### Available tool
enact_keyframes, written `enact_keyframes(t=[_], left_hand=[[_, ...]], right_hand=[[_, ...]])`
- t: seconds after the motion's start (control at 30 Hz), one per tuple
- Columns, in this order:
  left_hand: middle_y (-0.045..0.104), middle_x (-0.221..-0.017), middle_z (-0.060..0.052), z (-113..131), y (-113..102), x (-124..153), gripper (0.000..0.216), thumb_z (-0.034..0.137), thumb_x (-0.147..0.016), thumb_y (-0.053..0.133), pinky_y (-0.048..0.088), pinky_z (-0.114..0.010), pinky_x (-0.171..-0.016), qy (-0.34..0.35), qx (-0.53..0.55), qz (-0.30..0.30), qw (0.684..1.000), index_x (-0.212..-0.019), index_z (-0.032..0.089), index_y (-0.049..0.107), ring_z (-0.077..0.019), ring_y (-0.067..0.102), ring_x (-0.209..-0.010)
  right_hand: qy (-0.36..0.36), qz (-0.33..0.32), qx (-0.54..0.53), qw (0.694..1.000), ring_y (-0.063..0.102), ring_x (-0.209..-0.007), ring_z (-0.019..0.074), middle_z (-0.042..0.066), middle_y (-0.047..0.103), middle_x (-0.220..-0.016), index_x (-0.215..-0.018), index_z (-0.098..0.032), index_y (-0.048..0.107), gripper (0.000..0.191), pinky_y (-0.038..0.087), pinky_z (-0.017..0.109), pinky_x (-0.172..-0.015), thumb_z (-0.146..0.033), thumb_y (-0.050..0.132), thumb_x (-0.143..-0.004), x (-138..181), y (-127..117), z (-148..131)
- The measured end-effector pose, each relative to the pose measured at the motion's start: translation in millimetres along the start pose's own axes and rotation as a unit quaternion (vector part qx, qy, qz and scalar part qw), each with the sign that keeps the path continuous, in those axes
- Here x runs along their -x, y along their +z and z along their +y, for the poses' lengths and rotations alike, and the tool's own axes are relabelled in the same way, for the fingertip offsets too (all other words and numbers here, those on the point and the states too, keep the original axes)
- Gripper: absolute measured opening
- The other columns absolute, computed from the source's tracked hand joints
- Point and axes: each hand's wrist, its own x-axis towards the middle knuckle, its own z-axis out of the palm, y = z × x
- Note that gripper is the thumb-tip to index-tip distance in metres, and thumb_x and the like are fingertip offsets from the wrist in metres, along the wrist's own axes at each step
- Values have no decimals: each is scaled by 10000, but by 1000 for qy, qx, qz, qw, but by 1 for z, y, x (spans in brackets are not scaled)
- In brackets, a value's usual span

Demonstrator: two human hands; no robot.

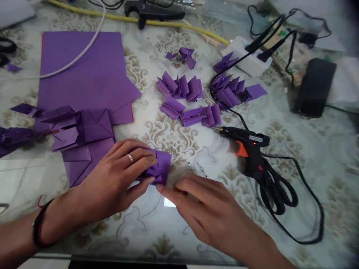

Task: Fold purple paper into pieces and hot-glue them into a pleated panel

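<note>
My left hand [117,175] presses down on a small folded purple paper piece [161,168] on the table, fingers together and pinching its left edge. My right hand [204,209] lies just below and to the right, fingers stretched flat, with the index fingertip touching the lower edge of the same piece. A ring is on my left hand and a dark band on that wrist.
Several folded purple pieces [185,97] lie in the middle, and flat purple sheets [84,71] with half-folded ones at left. A black glue gun [246,144] and black scissors [276,190] sit at right with trailing cables. A white power strip [246,56] is at the back.
</note>
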Motion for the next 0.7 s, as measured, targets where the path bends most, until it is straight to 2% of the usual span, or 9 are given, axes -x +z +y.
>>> enact_keyframes(t=[0.23,0.5,0.7], left_hand=[[752,-1232,-88,1,1,0,219,154,-1057,668,524,-498,-1102,-7,1,-9,1000,-1275,159,645,-296,637,-1264],[755,-1238,-72,1,0,0,139,110,-1038,671,455,-532,-1215,10,-12,-13,1000,-1154,186,685,-284,644,-1293],[789,-1293,-29,3,-6,4,150,144,-1052,688,413,-533,-1280,21,-39,-14,999,-1184,206,721,-266,651,-1361]], right_hand=[[-1,7,12,1000,665,-791,226,65,698,-878,-1367,-104,751,387,611,393,-717,-71,512,-1064,-3,13,11],[2,14,8,1000,622,-796,221,64,662,-871,-1375,-81,744,386,579,375,-707,-54,525,-1058,-5,16,9],[4,27,19,999,601,-784,213,50,638,-853,-1365,-94,744,368,555,356,-687,-83,499,-1091,-4,20,10]])
